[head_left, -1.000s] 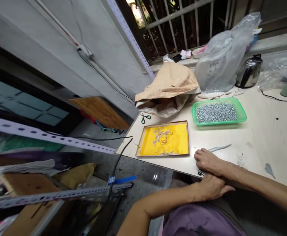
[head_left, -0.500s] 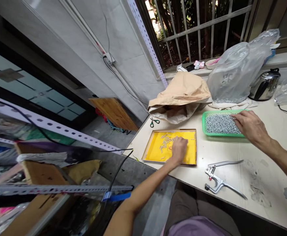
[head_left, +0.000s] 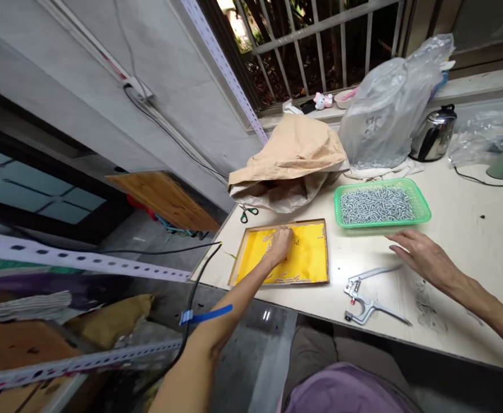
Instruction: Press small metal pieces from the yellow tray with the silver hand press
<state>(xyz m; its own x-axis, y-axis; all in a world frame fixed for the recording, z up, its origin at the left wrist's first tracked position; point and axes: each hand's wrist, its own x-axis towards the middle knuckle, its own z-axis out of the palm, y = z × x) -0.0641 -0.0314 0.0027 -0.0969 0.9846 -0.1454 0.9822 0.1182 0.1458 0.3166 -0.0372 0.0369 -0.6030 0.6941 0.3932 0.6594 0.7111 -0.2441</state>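
My left hand [head_left: 282,244] is closed, knuckles up, over a shallow cardboard tray [head_left: 327,258] with a bright yellow bottom. What its fingers hold, if anything, is hidden. Small silvery pins [head_left: 269,240] lie beside that hand, and more are scattered along the tray's near edge. Above the tabletop, my right hand [head_left: 425,258] is open and holds nothing, its fingers stretched to the left. It is between a green plastic basket [head_left: 423,217] heaped with small metal pins [head_left: 375,205] and silver hand pliers [head_left: 369,304].
Behind the tray sit a crumpled brown paper bag [head_left: 294,143] and small scissors [head_left: 248,213]. A full clear plastic bag [head_left: 374,123] and a steel kettle [head_left: 434,135] stand farther back. Black cable [head_left: 196,281] hangs by the table's left edge, near my left forearm.
My right hand has left the pins in the basket and come towards me. My left hand has shifted across the tray; pins there lie differently, several now along the near edge. The view has turned right.
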